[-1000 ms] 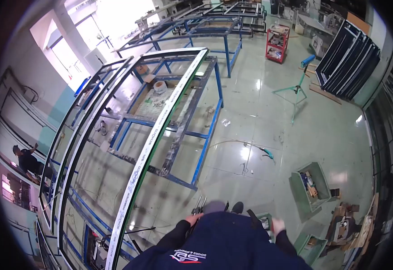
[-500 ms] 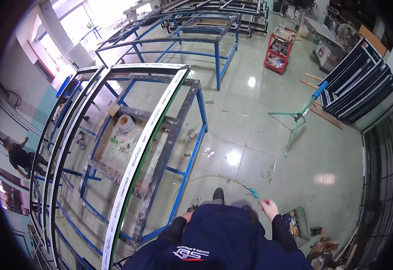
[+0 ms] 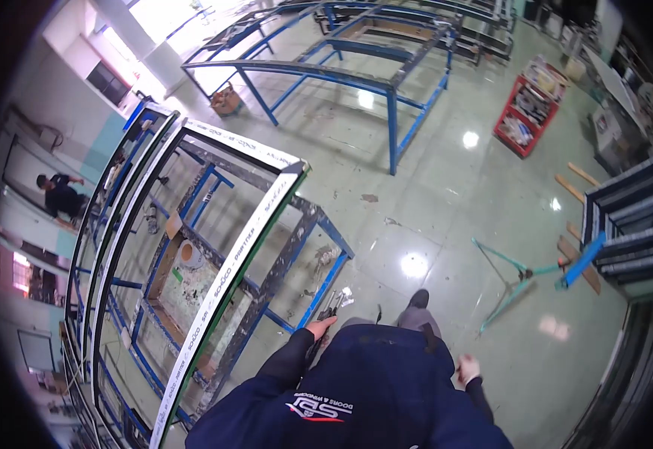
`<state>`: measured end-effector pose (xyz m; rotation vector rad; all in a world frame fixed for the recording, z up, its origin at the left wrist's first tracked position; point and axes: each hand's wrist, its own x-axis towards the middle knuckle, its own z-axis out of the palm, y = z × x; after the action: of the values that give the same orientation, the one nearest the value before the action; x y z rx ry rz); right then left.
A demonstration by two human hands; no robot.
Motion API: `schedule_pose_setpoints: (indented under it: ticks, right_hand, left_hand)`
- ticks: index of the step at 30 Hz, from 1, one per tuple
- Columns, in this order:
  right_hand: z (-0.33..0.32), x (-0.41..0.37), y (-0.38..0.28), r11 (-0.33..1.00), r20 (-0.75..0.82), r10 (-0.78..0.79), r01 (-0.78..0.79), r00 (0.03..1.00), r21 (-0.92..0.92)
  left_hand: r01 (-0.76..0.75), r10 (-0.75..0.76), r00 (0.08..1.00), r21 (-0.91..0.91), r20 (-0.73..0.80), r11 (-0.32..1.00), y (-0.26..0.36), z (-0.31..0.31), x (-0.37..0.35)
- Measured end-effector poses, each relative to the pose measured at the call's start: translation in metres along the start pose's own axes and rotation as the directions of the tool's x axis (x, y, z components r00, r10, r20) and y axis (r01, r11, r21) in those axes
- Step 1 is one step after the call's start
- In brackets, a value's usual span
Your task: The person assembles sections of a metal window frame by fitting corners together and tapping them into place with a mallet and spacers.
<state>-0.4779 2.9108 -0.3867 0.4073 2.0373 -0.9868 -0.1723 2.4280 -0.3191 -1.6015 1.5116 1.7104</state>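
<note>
My left hand [image 3: 320, 327] is closed around a dark hand tool [image 3: 331, 307] with pale metal prongs at its upper end; its exact kind does not show. It is beside the near corner of a blue-legged work table [image 3: 325, 224]. On that table lies a large frame [image 3: 225, 277], its profiles covered in white printed protective tape with a green edge. My right hand [image 3: 468, 369] hangs low at my right side over the floor, fingers curled in, with nothing showing in it.
A teal tripod stand [image 3: 522, 274] with a blue roller spreads its legs ahead right. Beyond it are a red tool trolley [image 3: 525, 112] and stacked dark frames [image 3: 633, 217]. Another blue table [image 3: 392, 127] stands ahead. A person [image 3: 64, 198] is at the far left.
The view has shifted forward along the taped frame. The teal air gun and its hose near my right hand are out of view. My left hand still holds the pronged tool.
</note>
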Motion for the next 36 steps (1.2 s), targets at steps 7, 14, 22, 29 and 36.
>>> schedule_pose_setpoints:
  ticks: [7,14,22,29,36]
  right_hand:
    - [0.123,0.053,-0.590,0.251,0.541,-0.717,0.887,0.439,-0.388]
    - [0.362,-0.047,-0.778,-0.358,0.928,-0.371,0.926,-0.022,-0.121]
    - [0.493,-0.064,-0.788,-0.492,0.954,0.150,0.817,-0.260,0.300]
    - [0.554,-0.078,-0.836,-0.382,0.833,0.473,0.786,-0.285,0.486]
    - [0.642,-0.067,-0.896,-0.196,0.773,0.519,0.829,-0.365,0.523]
  left_hand:
    - [0.065,-0.066,0.998,-0.488,0.014,0.870,0.030,0.048,0.144]
    - [-0.331,0.306,0.935,-0.124,-0.180,0.936,0.109,0.076,0.198]
    - [0.042,-0.101,0.988,-0.430,-0.115,0.902,0.210,0.074,0.186]
    - [0.103,-0.228,0.966,-0.621,-0.125,0.777,0.263,0.054,0.213]
    - [0.086,-0.325,0.923,-0.714,-0.205,0.695,0.356,-0.089,0.282]
